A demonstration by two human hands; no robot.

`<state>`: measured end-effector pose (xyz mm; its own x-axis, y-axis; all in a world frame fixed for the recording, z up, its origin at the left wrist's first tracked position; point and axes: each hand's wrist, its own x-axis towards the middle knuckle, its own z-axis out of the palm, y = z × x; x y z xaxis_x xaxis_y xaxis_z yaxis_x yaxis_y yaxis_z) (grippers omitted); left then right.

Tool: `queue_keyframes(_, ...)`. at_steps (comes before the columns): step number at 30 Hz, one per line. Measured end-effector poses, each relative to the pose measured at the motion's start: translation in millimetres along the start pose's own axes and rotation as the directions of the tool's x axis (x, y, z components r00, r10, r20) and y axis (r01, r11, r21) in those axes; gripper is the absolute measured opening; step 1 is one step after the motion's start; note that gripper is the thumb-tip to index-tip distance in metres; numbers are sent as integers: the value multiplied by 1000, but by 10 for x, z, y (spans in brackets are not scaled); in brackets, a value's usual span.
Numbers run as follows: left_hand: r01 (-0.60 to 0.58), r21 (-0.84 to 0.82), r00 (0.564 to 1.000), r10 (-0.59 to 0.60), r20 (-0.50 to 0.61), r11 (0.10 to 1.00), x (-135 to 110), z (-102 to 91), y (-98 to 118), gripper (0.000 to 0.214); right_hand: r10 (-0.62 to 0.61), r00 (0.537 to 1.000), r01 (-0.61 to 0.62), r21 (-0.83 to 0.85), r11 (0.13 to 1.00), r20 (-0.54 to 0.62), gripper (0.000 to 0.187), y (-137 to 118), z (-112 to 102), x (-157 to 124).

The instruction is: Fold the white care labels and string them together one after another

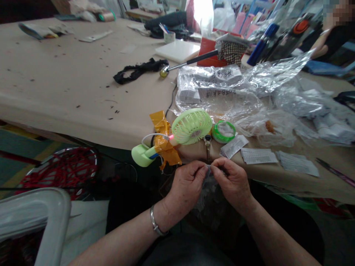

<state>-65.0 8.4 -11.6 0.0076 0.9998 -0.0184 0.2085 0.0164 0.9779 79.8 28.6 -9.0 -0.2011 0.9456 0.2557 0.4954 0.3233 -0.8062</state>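
My left hand and my right hand meet over my lap, just below the table edge. Both are closed in a pinch on a small piece of thin clear plastic held between the fingertips. A silver bangle circles my left wrist. Right above the hands a light green handheld fan lies on the table edge, its handle wrapped in orange tape. A green round tin sits beside it.
White paper labels lie at the table edge to the right. Crumpled clear plastic bags with label stacks cover the right side. A black fabric strip lies mid-table. A red wire basket and grey chair stand left. Another person sits far right.
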Motion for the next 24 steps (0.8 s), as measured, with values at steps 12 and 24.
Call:
queue_keyframes(12, -5, 17, 999, 6, -37, 1000, 58, 6, -15, 17, 20, 1000, -20, 34, 999, 7, 11, 41, 19, 22)
queue_keyframes(24, 15, 57, 1000, -16, 8, 998, -99, -13, -38, 18, -125, 992, 124, -131, 984, -2, 10, 52, -224, -157)
